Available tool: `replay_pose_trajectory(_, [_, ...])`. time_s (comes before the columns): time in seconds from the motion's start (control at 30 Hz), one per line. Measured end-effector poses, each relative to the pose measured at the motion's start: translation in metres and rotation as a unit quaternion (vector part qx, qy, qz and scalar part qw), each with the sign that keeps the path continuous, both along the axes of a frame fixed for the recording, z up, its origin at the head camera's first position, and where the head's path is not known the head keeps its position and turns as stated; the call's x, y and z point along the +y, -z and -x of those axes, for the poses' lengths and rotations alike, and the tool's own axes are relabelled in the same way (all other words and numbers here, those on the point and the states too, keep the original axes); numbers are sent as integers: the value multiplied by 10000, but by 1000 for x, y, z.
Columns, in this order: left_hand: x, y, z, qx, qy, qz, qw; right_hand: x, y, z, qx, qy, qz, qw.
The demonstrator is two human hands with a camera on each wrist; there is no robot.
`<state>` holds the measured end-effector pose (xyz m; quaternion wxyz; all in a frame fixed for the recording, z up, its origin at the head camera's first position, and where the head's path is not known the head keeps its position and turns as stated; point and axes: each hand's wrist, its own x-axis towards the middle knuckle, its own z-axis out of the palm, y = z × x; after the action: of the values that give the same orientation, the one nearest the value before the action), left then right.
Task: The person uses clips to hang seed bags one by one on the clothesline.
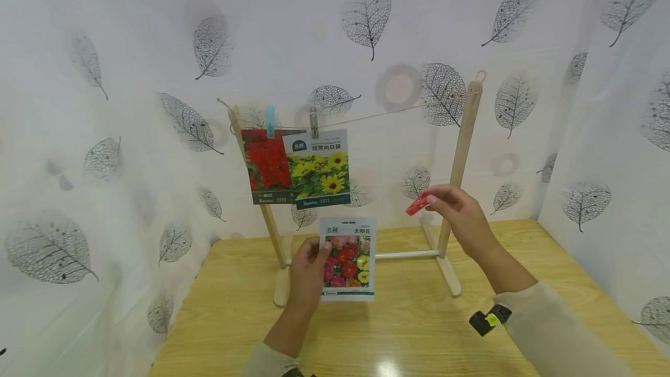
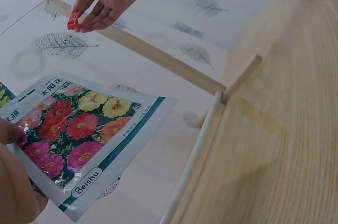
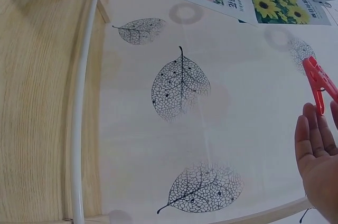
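My left hand [image 1: 307,272] grips the left edge of a seed packet [image 1: 348,260] printed with pink, red and yellow flowers, thumb on its front. The packet stands upright over the table, below the string. A red clothespin [image 1: 417,203] is pinched between thumb and fingers of my right hand [image 1: 463,220], in front of the rack's right post. The right wrist view shows the clothespin [image 3: 318,81] at its edge. Two packets hang from the string: a red-flower packet [image 1: 267,162] under a blue clothespin [image 1: 270,121], and a sunflower packet [image 1: 319,176] under a grey clip [image 1: 313,122], overlapping it.
A wooden rack has a left post [image 1: 271,231], a right post [image 1: 460,138] and a white lower bar [image 1: 405,255]. Twine [image 1: 389,113] runs between the post tops. The rack stands on a wood-grain table [image 1: 408,319], before a leaf-print curtain [image 1: 314,28].
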<state>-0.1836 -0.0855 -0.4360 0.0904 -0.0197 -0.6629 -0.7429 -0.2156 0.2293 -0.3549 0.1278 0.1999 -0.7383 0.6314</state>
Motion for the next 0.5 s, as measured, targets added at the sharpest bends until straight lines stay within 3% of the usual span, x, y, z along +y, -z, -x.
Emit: replay_pose_trajectory(0.5, [2,-8,1,164,-73,-41,9998,-1,-14,4,287,-106,-33,9995])
